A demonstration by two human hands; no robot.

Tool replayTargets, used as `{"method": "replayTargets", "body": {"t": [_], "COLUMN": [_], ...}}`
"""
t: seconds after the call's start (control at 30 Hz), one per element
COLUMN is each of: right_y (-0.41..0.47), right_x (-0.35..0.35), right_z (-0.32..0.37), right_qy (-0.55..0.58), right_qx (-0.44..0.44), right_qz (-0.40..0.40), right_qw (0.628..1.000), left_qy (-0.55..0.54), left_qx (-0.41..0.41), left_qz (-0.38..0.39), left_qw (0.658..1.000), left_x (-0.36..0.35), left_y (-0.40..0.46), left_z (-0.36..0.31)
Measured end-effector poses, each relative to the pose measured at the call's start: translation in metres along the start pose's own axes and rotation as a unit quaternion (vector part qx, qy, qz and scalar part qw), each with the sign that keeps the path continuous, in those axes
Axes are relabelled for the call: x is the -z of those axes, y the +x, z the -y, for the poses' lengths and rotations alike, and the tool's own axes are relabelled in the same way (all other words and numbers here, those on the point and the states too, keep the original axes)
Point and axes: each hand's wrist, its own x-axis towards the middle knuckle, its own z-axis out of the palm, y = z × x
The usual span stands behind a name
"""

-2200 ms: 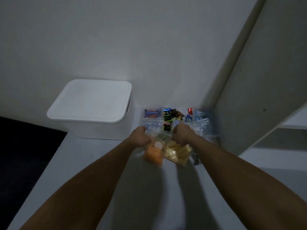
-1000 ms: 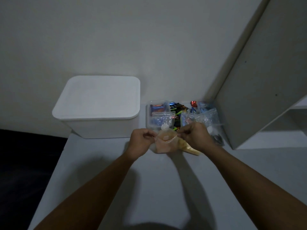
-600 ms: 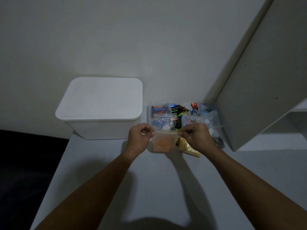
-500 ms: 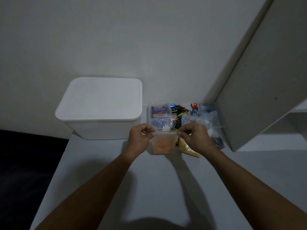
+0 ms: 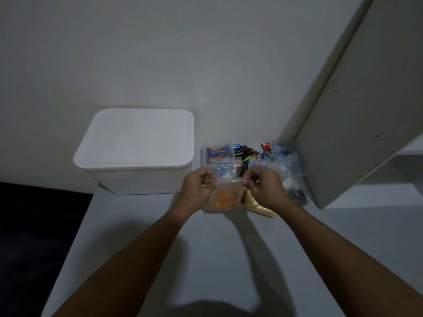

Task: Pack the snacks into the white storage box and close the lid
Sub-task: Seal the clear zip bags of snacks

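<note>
— Why both hands on one bag?

— The left hand [image 5: 198, 186] and right hand [image 5: 263, 187] each keep a pinch grip on the orange snack bag [image 5: 225, 196], likely sealing it.

— And the white storage box [image 5: 137, 149]?

— Lid on, left of the bag on the table [image 5: 160, 236].

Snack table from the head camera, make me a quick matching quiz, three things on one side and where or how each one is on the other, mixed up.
Things:
1. white storage box
2. bag of orange snacks
3. yellow snack bag

States:
A. lying on the table under the right hand
B. lid on
C. pinched at its top edge by both hands, left hand included

Pairs: 1-B, 2-C, 3-A
</note>
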Motion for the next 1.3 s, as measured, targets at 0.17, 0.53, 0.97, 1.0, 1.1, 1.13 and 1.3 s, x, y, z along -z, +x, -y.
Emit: {"method": "replayTargets", "body": {"t": [0.17,0.53,0.97,1.0,1.1,1.13,1.3], "right_y": [-0.001,0.005,0.004,0.004,0.004,0.004,0.006], "right_x": [-0.002,-0.003,-0.004,-0.004,-0.005,-0.005,-0.002], "right_z": [0.003,0.007,0.015,0.016,0.019,0.020,0.013], "right_qy": [0.015,0.041,0.074,0.074,0.075,0.070,0.056], "right_qx": [0.025,0.002,0.000,0.000,-0.006,-0.002,-0.006], "right_qz": [0.031,-0.022,-0.004,0.004,0.027,0.025,-0.024], "right_qw": [0.999,0.999,0.997,0.997,0.997,0.997,0.998], "left_qy": [0.019,-0.008,0.005,0.005,0.008,0.010,-0.031], "left_qx": [-0.010,-0.029,0.001,0.004,0.000,-0.003,0.031], "left_qz": [-0.040,-0.018,-0.004,-0.005,0.002,0.008,0.000], "left_qw": [0.999,0.999,1.000,1.000,1.000,1.000,0.999], "left_x": [-0.003,-0.005,-0.005,-0.004,-0.003,-0.004,0.001], "left_y": [0.003,0.004,0.004,0.004,0.004,0.004,0.008], "left_z": [-0.006,-0.015,-0.021,-0.021,-0.024,-0.025,-0.025]}}
